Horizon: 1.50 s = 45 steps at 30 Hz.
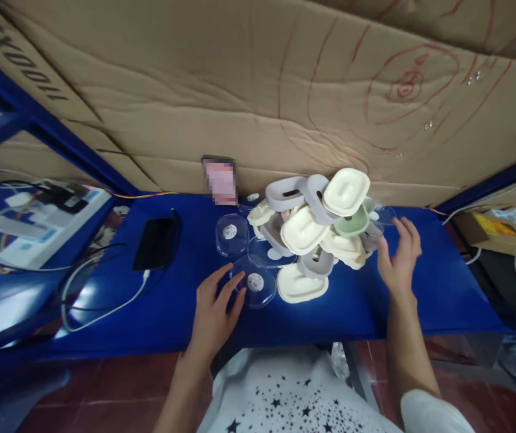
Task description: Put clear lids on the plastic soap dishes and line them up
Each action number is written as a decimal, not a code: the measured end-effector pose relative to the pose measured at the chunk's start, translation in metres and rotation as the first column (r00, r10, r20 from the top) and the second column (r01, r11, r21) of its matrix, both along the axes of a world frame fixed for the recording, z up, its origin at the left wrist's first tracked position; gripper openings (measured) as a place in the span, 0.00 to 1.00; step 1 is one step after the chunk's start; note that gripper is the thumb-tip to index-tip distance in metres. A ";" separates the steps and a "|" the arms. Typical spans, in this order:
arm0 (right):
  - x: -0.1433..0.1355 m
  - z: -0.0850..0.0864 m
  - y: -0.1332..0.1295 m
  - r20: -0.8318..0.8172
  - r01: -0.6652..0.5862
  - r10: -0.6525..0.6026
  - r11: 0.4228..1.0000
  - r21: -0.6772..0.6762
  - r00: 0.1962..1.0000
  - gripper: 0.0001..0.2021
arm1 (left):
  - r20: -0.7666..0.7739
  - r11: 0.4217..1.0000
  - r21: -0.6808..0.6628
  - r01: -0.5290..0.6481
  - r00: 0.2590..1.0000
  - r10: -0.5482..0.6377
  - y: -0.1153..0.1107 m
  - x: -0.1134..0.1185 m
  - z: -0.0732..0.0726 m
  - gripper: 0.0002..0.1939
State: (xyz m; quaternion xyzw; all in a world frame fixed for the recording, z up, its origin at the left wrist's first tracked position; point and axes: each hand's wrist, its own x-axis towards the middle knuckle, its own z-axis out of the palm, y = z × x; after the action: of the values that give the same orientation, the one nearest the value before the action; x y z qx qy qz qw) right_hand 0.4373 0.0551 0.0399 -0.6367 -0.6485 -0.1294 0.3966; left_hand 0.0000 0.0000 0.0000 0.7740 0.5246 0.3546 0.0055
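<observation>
A heap of plastic parts lies on the blue tabletop between my hands. In it are cream lid-like pieces [346, 191], grey pieces with a slot [285, 193] and a green piece [352, 222]. My left hand [217, 304], fingers spread, touches the edge of a clear lid [262, 291] with a round sticker. Another clear lid [231, 234] lies just behind it. To the right of the heap my right hand [400, 255] is open, thumb and fingers apart, close to a clear piece [385, 214]. Whether it touches that piece I cannot tell.
A propped phone [221, 182] leans on the cardboard wall [172, 90] at the back. Left of the heap lies a black phone [154, 243] with a white cable [104, 322]. A power strip [55, 225] is further left. An open cardboard box [495, 234] stands at the right.
</observation>
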 end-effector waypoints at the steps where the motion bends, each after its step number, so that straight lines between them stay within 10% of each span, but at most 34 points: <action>1: 0.003 -0.013 -0.016 -0.041 0.063 -0.063 0.998 -0.001 0.997 0.28 | 0.000 1.000 -0.004 -0.004 1.000 0.004 -0.004 -0.002 -0.003 0.21; 8: -0.026 -0.077 -0.097 -0.089 0.116 -0.132 0.978 -0.172 0.987 0.29 | -0.081 0.990 -0.119 0.070 0.994 -0.080 -0.026 -0.006 -0.013 0.15; 16: -0.118 -0.063 -0.101 0.097 -0.413 0.466 0.848 -0.334 0.879 0.18 | -0.108 0.996 -0.076 0.037 0.993 -0.045 -0.043 -0.002 -0.026 0.12; 24: -0.136 -0.059 -0.114 -0.015 -0.605 0.637 0.725 -0.331 0.771 0.15 | -0.031 0.985 0.108 -0.132 0.990 0.136 -0.046 0.002 -0.036 0.13; 32: -0.130 -0.066 -0.097 0.104 -0.352 0.381 0.910 -0.220 0.919 0.25 | -0.178 0.947 -0.014 0.321 0.931 -0.318 -0.077 0.043 -0.024 0.20; 40: -0.133 -0.066 -0.096 0.151 -0.298 0.323 0.940 -0.169 0.934 0.22 | -0.122 0.969 0.047 0.242 0.964 -0.235 -0.073 0.055 -0.038 0.13; 45: -0.146 -0.037 -0.040 0.230 -0.279 0.307 0.949 -0.146 0.923 0.25 | -0.109 0.977 0.072 0.199 0.976 -0.191 -0.073 0.059 -0.041 0.13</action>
State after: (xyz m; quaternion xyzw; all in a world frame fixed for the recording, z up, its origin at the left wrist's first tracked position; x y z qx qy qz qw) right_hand 0.2916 0.0150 0.0034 -0.5320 -0.7874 -0.1115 0.2909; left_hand 0.0591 -0.0730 -0.0406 0.8384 0.4305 0.3339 -0.0182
